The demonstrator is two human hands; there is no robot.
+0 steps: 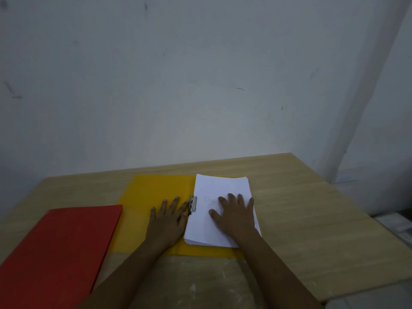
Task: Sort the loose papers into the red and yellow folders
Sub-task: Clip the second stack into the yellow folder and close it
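Lower centre of the frame: yellow folder (145, 197) lying open and flat on the wooden tabletop (312, 208), near its far edge. On the folder's right half, a stack of white papers (223, 186), faint handwriting on the top sheet, too blurred to read. Along the stack's left edge, at the folder's spine, a small metal clip (193, 204).

Right hand (234, 216) flat on the stack, fingers straight and spread, pressing down on the top sheet, gripping nothing. Left hand (169, 217) flat on the folder's left half, just beside the stack, fingers extended, fingertips touching or almost touching the metal clip; cannot tell whether pressing on it. Both forearms reaching in from the bottom edge of the frame.

Lower left of the frame: red folder (66, 241), closed, lying flat on the tabletop, its right edge just beside or slightly over the yellow folder's left edge.

Upper half of the frame: plain grey-white wall (200, 74) with scattered scuff marks.
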